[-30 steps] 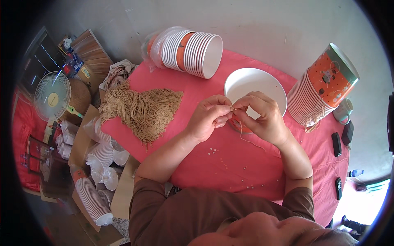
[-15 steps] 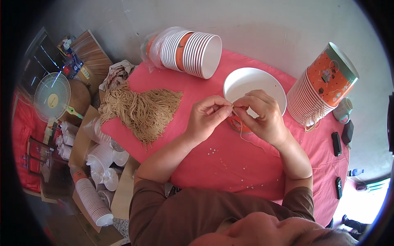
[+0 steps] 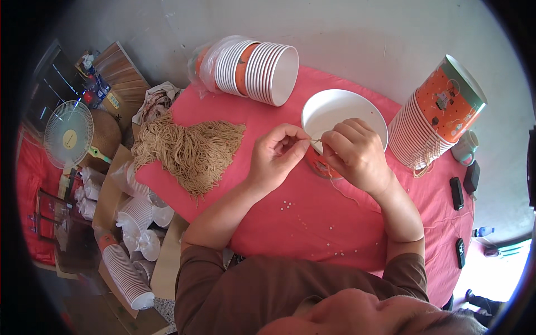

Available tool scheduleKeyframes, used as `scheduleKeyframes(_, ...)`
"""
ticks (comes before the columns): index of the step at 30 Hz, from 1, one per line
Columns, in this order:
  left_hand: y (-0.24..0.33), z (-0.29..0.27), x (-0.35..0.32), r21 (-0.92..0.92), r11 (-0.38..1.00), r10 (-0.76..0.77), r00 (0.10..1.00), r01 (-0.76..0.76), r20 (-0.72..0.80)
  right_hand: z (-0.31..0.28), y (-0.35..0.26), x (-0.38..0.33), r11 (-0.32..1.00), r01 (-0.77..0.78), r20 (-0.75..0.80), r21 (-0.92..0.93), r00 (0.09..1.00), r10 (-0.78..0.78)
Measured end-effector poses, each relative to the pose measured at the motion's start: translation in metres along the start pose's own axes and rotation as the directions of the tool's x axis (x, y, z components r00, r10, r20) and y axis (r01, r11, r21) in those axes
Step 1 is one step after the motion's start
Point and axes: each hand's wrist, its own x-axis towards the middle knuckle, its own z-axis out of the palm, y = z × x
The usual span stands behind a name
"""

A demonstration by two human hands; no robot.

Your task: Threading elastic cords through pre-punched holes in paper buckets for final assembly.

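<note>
In front of me my left hand (image 3: 277,157) and my right hand (image 3: 357,152) are both closed in a pinch. A thin tan string (image 3: 316,140) is stretched between their fingertips, and its loose tail hangs below the right hand over the red cloth. Just behind the hands stands a round paper bucket (image 3: 326,100) with a white inside, and part of its orange side shows beneath my fingers. To the left lies a thick pile of tan strings (image 3: 201,153). The exact ends of the pinched string are hidden by the fingers.
Small white dots (image 3: 287,205) are scattered on the red tablecloth (image 3: 262,229). A plastic-wrapped stack of buckets (image 3: 259,72) lies at the back; another bucket stack (image 3: 430,120) stands right with strings hanging, near a mug (image 3: 465,148) and a black remote (image 3: 460,253). A carton (image 3: 109,206) is left.
My hands have drawn slightly apart, so a short length of string now shows between the fingertips. The right hand has turned with its knuckles up. The view has shifted a little.
</note>
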Motion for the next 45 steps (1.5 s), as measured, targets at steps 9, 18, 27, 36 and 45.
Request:
scheduleKeyframes(9,0.001,-0.004,0.003,0.04,0.999,0.01,1.0,-0.01,0.009,-0.008,0.005,0.003,0.998,0.012,0.062,-0.055,0.998,-0.008)
scheduleKeyframes(18,0.005,-0.005,0.012,0.091,0.985,0.147,0.989,-0.146,-0.004,-0.01,0.006,0.001,0.988,0.093,0.095,-0.12,0.992,-0.082)
scheduleKeyframes(27,0.015,0.006,0.008,0.449,0.849,0.266,0.96,-0.278,0.092,-0.013,-0.004,0.002,0.988,0.137,0.077,-0.074,0.988,-0.132)
scheduleKeyframes(36,0.008,-0.002,0.01,0.406,0.889,0.197,0.977,-0.214,0.085,-0.023,-0.004,0.003,0.974,0.159,0.032,-0.161,0.987,-0.156)
scheduleKeyframes(45,0.002,0.0,0.011,0.526,0.782,0.328,0.939,-0.334,0.108,-0.048,0.008,0.003,0.946,0.08,-0.116,-0.313,0.986,-0.122)
